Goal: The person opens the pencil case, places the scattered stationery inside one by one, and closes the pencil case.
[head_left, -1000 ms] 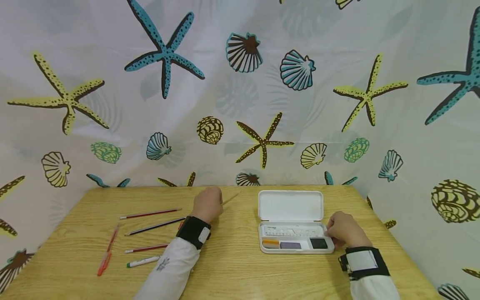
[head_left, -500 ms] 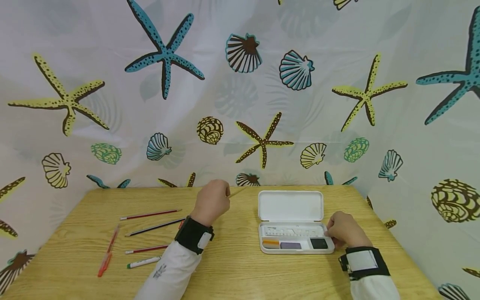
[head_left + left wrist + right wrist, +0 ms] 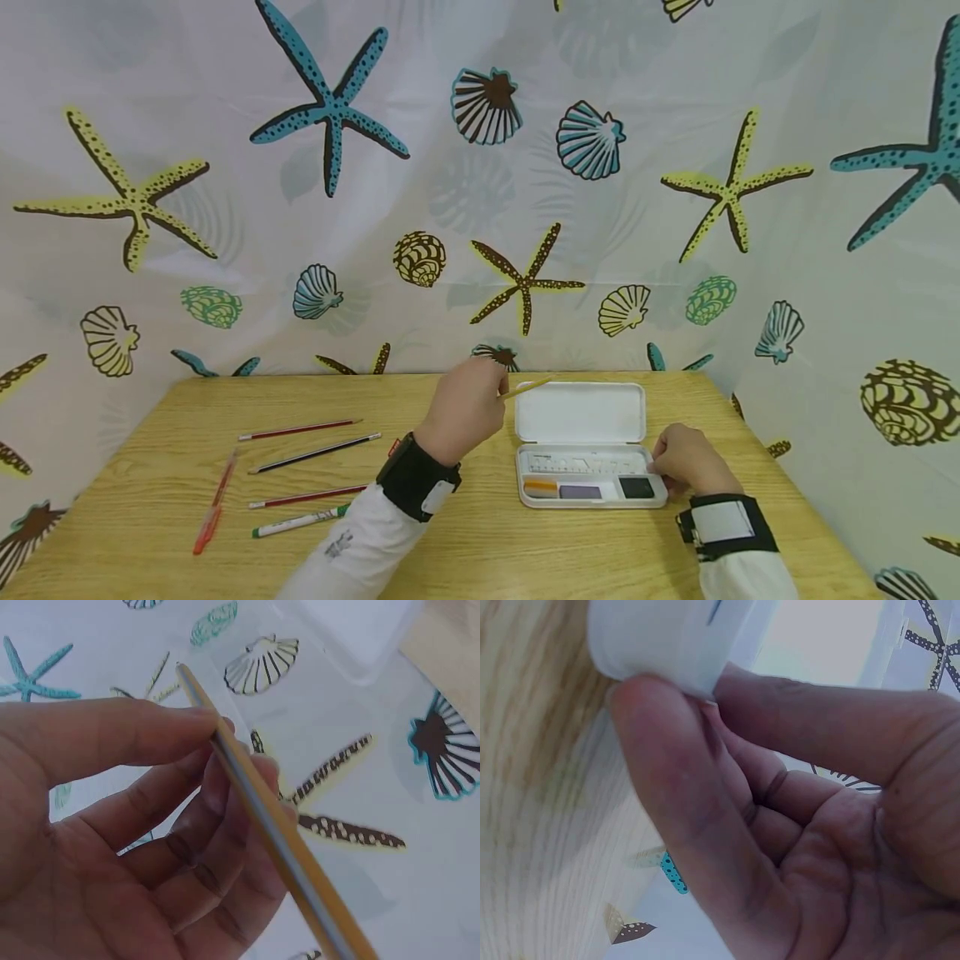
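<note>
Sea-print curtain (image 3: 480, 183) w/ starfish & shells hangs behind & both sides of wood table (image 3: 480, 542). White case (image 3: 583, 443) lies open nr table's back right corner, lid flat toward back edge; tray holds ruler, orange, purple & black bits. Right hand (image 3: 686, 462) grips tray's right end, thumb & fingers curled on its rim. Left hand (image 3: 467, 406) is raised just left of lid, pinching a yellow pencil (image 3: 527, 387) betw thumb & fingers; pencil's far end sits over lid's back left corner. Left forearm crosses mid-table, covering ends of the lower pens. Toward left edge, well apart from case: 3 pencils (image 3: 313, 452), green-tip marker (image 3: 288, 524), orange pen (image 3: 212, 508).
</note>
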Demonstrator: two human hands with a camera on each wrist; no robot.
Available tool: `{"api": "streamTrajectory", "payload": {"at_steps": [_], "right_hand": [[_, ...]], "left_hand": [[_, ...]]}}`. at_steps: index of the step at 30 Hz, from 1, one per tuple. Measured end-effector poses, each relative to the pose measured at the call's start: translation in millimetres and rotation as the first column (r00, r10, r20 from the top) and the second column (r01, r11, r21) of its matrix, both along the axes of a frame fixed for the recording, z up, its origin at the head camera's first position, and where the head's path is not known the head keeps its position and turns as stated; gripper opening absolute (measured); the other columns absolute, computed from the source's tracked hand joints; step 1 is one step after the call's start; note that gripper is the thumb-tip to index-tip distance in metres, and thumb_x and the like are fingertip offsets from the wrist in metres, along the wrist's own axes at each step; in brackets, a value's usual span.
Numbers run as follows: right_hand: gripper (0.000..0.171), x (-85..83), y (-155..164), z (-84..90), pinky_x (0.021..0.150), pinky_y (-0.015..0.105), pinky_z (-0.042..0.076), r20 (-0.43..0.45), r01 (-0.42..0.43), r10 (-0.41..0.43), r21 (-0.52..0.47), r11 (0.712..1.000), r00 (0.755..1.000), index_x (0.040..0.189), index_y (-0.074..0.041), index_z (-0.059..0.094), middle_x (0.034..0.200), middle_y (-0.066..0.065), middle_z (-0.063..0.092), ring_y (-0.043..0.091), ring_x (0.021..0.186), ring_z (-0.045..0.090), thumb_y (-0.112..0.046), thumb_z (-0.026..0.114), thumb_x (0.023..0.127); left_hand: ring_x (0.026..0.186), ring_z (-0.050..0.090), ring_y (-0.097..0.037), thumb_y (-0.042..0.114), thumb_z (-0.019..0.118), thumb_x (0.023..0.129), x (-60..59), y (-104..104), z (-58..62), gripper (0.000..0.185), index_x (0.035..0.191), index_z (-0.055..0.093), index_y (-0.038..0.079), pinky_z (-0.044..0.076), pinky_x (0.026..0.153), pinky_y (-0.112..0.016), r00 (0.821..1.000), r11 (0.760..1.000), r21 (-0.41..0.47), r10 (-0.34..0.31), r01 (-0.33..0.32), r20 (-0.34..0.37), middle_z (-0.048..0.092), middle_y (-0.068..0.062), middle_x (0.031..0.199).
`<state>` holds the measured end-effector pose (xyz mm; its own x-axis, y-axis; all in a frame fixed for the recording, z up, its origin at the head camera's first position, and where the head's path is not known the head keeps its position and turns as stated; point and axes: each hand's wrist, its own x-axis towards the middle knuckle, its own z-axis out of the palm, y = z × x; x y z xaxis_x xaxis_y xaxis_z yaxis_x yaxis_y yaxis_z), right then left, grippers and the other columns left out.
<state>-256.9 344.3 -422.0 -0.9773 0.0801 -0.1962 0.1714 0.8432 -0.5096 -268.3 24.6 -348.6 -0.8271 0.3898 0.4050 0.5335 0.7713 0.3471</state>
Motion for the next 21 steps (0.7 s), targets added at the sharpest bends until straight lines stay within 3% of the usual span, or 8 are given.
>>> {"api": "streamTrajectory", "payload": {"at_steps": [4,9,14,21], "right_hand": [[0.012,-0.7,0.9,-1.1,0.054,0.031,0.05,-0.012,-0.001,0.001,-0.007,1.0,1.0,0.081,0.004,0.063,0.07,0.01,0.059,0.021,0.059,0.06,0.003,0.07,0.09],[0.012,-0.8,0.4,-1.6,0.053,0.029,0.051,0.004,0.009,-0.009,-0.015,1.0,1.0,0.081,0.004,0.063,0.071,0.011,0.059,0.021,0.059,0.06,0.003,0.07,0.091],[0.012,-1.2,-0.8,-2.7,0.053,0.028,0.051,0.012,0.007,-0.007,-0.013,1.0,1.0,0.082,0.003,0.063,0.071,0.011,0.059,0.02,0.058,0.06,0.003,0.071,0.091],[0.012,-3.4,1.5,-2.9,0.053,0.028,0.05,0.022,0.013,-0.013,0.013,1.0,1.0,0.082,0.002,0.064,0.071,0.01,0.059,0.021,0.059,0.06,0.001,0.071,0.091]], "left_hand": [[0.063,0.041,-0.01,-0.013,0.065,0.083,-0.6,20.6,-1.8,0.026,0.07,0.064,0.01,0.034,0.051,-0.024,0.999,0.997,-0.065,-0.044,0.044,-0.004,0.051,0.003,0.072],[0.06,0.035,-0.007,-0.008,0.066,0.088,-3.0,42.5,-16.4,0.032,0.066,0.057,0.013,0.028,0.048,-0.022,0.993,0.981,-0.154,-0.12,0.115,-0.021,0.042,0.005,0.07],[0.06,0.037,-0.007,-0.006,0.067,0.089,-5.2,55.9,-32.1,0.034,0.064,0.055,0.014,0.03,0.046,-0.023,0.991,0.969,-0.209,-0.132,0.13,0.001,0.042,0.005,0.067],[0.063,0.049,-0.007,-0.002,0.072,0.088,-6.1,78.2,-48.7,0.023,0.072,0.065,0.012,0.04,0.049,-0.023,0.982,0.954,-0.239,-0.187,0.181,-0.002,0.054,0.003,0.071]]}}
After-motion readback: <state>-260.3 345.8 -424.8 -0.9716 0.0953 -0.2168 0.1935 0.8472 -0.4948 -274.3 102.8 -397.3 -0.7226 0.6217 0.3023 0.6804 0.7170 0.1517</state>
